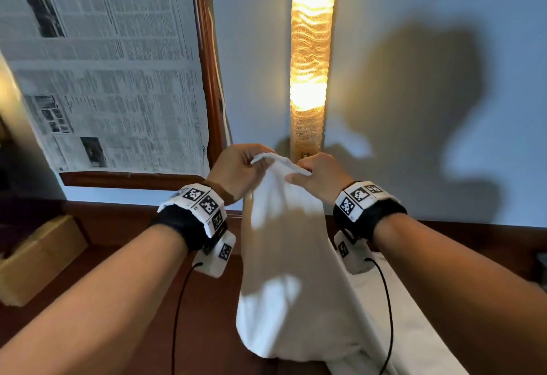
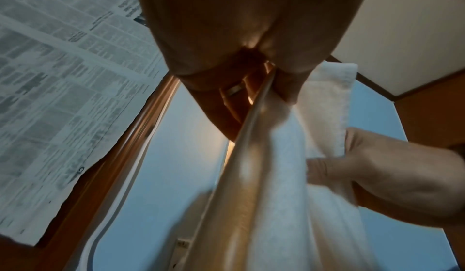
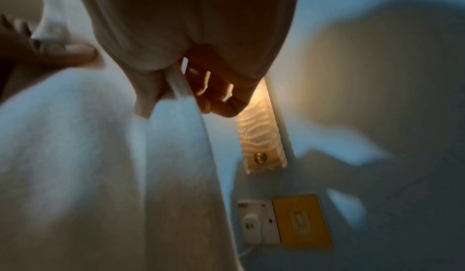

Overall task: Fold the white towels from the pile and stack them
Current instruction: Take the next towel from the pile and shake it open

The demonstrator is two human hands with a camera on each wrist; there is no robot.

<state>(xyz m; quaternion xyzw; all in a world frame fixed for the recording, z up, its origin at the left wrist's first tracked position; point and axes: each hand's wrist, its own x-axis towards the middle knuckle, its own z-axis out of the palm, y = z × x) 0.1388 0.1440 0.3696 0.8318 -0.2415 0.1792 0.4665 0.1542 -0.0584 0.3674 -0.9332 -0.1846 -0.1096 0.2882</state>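
White terry: the towel [image 1: 284, 244] hangs in front of me, raised off the table [image 1: 124, 280], its lower end bunched on more white cloth [image 1: 414, 339] at 5 o'clock.
Left hand [image 1: 236, 172]: I pinch the top edge at 11 o'clock, thumb over the hem.
Right hand [image 1: 318, 175]: I pinch the same edge at 1 o'clock, close beside the left.
Why held high: I judge gravity pulls the cloth straight so I can find corners before folding.
Lamp [image 1: 310, 58]: lit, at 12 o'clock on the wall.
Newspaper [image 1: 97, 70]: at 10 o'clock.
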